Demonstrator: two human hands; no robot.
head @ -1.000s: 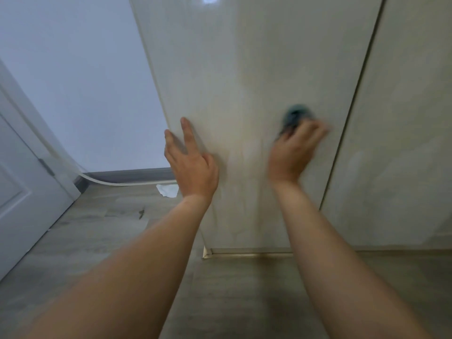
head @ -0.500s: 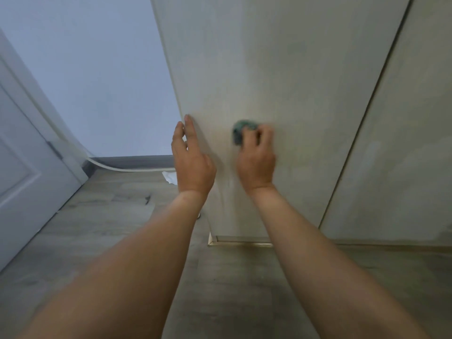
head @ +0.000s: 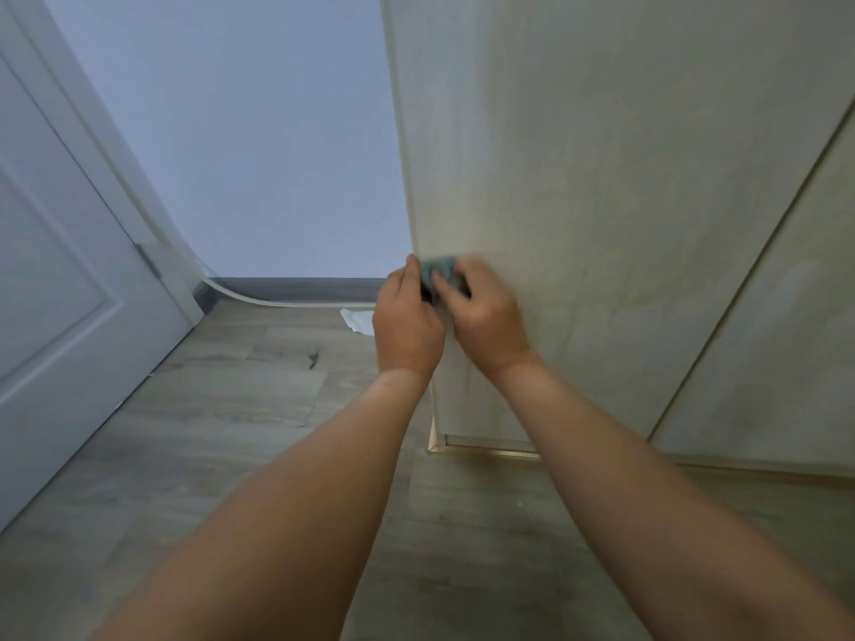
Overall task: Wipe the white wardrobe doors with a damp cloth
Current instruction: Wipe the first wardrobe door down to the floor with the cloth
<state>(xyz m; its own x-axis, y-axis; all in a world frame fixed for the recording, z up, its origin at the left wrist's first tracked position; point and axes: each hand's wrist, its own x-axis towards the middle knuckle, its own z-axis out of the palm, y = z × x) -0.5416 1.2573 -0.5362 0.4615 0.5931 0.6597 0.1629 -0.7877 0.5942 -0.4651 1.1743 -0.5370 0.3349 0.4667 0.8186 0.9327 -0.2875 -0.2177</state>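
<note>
Both hands were brought together at the left edge of the tall white wardrobe door (head: 601, 224): the small teal damp cloth (head: 439, 272) was pinched between the left hand (head: 407, 326) and the right hand (head: 488, 319), with the unwiped panel lying to the right.

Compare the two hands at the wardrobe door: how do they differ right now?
The right hand lies on the wardrobe door face, pressing the bluish cloth; the left hand sits at the door's left edge, its fingertips touching the cloth. The right hand is blurred; the left looks sharper. Both are bare, side by side at the same height.
</note>
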